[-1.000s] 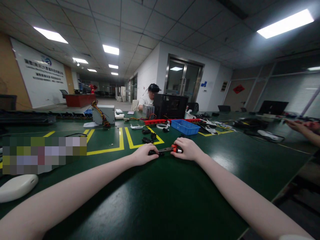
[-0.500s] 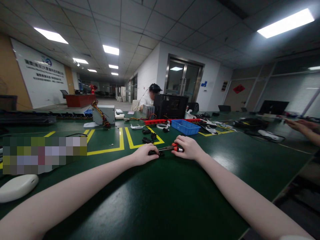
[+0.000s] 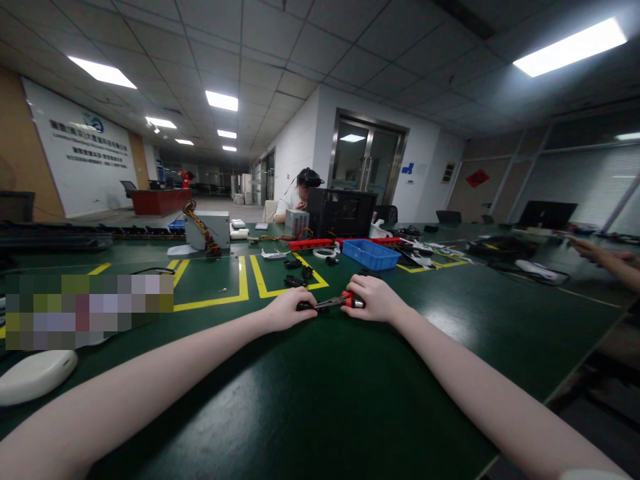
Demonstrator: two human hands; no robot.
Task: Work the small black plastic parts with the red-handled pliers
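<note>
My right hand is closed round the red and black handles of long-nosed pliers, whose jaws point left. The jaw tips reach a small black piece that my left hand pinches just above the green table. The black piece is partly hidden by my fingers, so I cannot make out its kind. Beyond my hands, several small black parts lie inside a yellow tape outline.
A blue bin stands past my right hand, before a black computer case. A power supply with coloured cables sits further left. A white rounded object lies near my left forearm. Co-workers are across the table and at right.
The pliers and my right hand have shifted slightly down, and the pliers have turned a little. My left hand stays almost in place, still pinching the black piece.
</note>
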